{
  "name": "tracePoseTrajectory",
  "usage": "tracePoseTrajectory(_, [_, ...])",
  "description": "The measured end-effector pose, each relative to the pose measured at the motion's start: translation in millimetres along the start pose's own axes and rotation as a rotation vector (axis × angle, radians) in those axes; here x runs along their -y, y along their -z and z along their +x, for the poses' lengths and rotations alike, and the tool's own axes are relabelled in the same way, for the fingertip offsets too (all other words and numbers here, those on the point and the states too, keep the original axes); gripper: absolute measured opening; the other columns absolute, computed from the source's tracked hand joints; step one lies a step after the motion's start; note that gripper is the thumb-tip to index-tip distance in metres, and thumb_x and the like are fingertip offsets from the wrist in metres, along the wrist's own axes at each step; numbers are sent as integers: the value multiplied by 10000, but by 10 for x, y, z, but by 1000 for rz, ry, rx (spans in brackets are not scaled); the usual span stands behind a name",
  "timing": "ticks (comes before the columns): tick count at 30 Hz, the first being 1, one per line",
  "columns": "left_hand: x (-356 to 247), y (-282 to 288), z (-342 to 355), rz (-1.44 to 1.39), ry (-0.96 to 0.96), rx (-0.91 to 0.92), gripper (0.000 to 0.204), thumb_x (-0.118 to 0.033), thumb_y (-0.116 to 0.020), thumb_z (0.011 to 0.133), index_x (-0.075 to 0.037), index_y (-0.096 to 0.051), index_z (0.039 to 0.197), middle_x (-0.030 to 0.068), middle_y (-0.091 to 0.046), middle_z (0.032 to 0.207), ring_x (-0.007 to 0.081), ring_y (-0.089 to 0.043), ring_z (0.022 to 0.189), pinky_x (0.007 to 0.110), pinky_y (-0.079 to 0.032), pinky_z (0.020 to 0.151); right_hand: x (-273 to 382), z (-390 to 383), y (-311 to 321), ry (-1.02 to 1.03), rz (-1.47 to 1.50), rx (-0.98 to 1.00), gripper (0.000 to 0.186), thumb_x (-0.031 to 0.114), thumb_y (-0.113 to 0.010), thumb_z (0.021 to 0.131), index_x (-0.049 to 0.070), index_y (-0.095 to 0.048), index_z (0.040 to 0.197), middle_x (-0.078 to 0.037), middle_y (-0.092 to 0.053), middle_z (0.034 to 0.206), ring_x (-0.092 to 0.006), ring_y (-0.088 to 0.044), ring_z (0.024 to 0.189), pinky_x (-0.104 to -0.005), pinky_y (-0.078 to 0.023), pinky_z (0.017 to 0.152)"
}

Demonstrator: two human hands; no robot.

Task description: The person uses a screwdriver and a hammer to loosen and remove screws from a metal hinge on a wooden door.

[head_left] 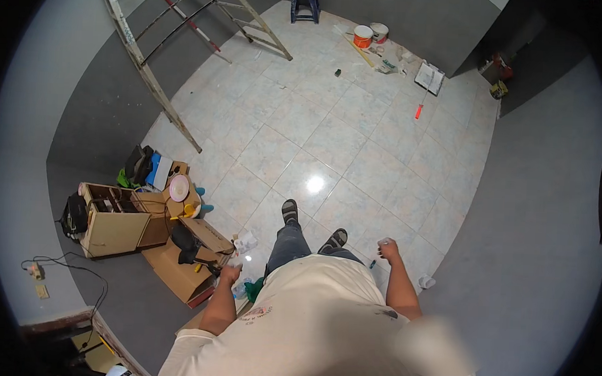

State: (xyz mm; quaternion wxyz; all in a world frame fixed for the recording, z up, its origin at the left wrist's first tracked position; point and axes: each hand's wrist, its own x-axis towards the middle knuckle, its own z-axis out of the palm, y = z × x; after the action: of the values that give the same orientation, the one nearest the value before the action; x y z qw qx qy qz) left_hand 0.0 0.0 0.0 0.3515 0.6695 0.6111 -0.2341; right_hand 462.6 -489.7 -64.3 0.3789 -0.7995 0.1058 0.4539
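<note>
My right hand [388, 250] hangs out to my right above the floor tiles, its fingers curled closed. Something small and pale shows at its fingertips, too small to name. My left hand [231, 273] is low at my left side, next to the cardboard boxes. A bright glint and pale material lie just beyond its fingers, and I cannot make out whether it holds anything. Close to that hand are a crumpled white wrapping [245, 242] and a green cloth or bag [253, 290]. On the floor near my right hand lies a small dark green item [372, 264].
A ladder [154, 81] leans at the far left. Open cardboard boxes [176, 270] and a wooden cabinet [116, 232] crowd my left. Far off stand a blue stool [305, 5], an orange-and-white bucket [362, 37], a paint tray [429, 79] and a red-handled tool [419, 112].
</note>
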Motion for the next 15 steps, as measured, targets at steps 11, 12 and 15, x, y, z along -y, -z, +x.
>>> tracePoseTrajectory(11, [362, -509, 105, -216, 63, 93, 555, -427, -734, 860, 68, -719, 1110, 210, -739, 1055, 298, -708, 812, 405, -543, 695, 252, -146, 322, -128, -16, -141, 184, 225, -649, 948, 56, -622, 1015, -137, -686, 844, -256, -680, 668, -414, -551, 567])
tracePoseTrajectory(12, [229, -481, 131, -207, 72, 132, 619, -431, -736, 863, 91, -683, 1193, 242, -709, 1175, 297, -715, 954, 382, -554, 775, 250, -156, 270, -110, -12, -131, 184, 228, -650, 946, 58, -622, 1011, -134, -685, 843, -253, -677, 667, -413, -550, 569])
tracePoseTrajectory(15, [-309, -258, 130, -257, 114, 140, 631, -438, -743, 860, 91, -682, 1198, 263, -697, 1199, 318, -705, 1020, 383, -537, 885, 173, -223, 91, -101, 0, -118, 186, 236, -657, 941, 62, -627, 999, -125, -680, 835, -249, -668, 656, -410, -549, 570])
